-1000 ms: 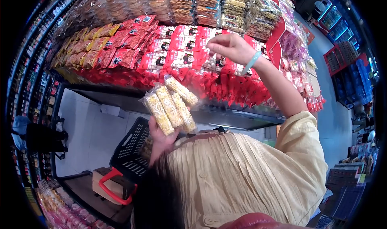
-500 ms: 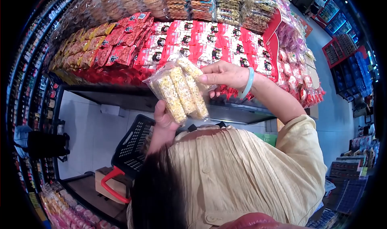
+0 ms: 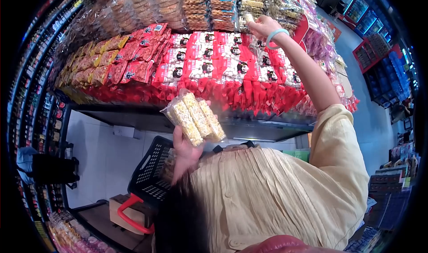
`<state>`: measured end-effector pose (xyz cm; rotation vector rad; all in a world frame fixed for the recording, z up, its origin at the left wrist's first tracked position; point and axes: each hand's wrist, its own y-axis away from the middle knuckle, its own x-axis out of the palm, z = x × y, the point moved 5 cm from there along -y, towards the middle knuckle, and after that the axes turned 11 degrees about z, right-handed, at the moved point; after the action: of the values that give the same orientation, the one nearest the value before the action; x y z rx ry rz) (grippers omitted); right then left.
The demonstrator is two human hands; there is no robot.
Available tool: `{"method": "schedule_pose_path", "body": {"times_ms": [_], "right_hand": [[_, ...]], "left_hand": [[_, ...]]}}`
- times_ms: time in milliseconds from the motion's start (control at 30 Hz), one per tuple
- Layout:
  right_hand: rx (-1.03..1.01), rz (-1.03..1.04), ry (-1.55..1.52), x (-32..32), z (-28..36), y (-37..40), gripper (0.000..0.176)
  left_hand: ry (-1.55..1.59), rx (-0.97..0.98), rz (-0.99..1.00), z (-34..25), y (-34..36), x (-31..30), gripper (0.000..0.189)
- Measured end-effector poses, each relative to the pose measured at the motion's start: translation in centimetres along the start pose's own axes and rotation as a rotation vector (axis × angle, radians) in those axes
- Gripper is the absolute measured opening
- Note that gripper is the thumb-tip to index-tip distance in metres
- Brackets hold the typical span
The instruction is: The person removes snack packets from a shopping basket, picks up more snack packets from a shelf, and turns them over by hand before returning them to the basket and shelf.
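Observation:
My left hand (image 3: 186,148) is closed around several yellow-and-white puffed-grain bars (image 3: 196,119) in clear wrappers, held over the front edge of the display; its thumb presses their near side. My right hand (image 3: 267,28) reaches to the back of the display, fingers closed on another puffed-grain bar (image 3: 249,18) whose pale end shows. A pale green bangle (image 3: 277,33) circles that wrist. Just behind it rises a stack of similar wrapped bars (image 3: 252,5). Below the right hand lie red-and-white bags of white sweets (image 3: 214,57).
Red and yellow snack packs (image 3: 133,52) fill the display's left side. A black shopping basket (image 3: 149,175) with a red handle (image 3: 133,215) is at lower left, beside a cardboard box (image 3: 120,210). A person in dark trousers (image 3: 53,164) stands at the far left.
My right hand has left the bars in my left hand and moved up and away to the back stack, a bar in its fingers. My left hand has dropped slightly, still holding its bars.

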<state>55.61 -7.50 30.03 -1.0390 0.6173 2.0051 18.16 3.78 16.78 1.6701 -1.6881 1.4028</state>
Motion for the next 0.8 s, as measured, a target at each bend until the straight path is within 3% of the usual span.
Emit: {"method": "schedule_pose_path", "body": {"times_ms": [67,133,267,533,633,800], "right_hand": [[0.073,0.004,0.159,0.0,0.0,-1.5,0.063],[0.134,-0.148,0.407,-0.2,0.7,-2.5,0.065],[0.239,-0.071,0.461,0.1,1.4,-4.4,0.067],[0.233,-0.072,0.505,1.0,1.4,-6.2,0.071],[0.259,0.014,0.462,0.5,1.4,-5.2,0.078],[0.12,-0.06,0.535,0.8,0.7,-2.7,0.077]], "left_hand": [[-0.001,0.009,0.015,-0.1,0.7,-0.6,0.087],[-0.025,0.018,-0.037,-0.3,1.2,-1.0,0.087],[-0.064,0.046,-0.096,-1.0,1.8,-0.7,0.086],[-0.106,0.051,-0.079,-1.1,2.3,-1.0,0.081],[-0.07,0.022,-0.057,-0.8,2.7,-1.9,0.08],[-0.04,0.005,-0.09,-0.3,3.3,-3.0,0.08]]}}
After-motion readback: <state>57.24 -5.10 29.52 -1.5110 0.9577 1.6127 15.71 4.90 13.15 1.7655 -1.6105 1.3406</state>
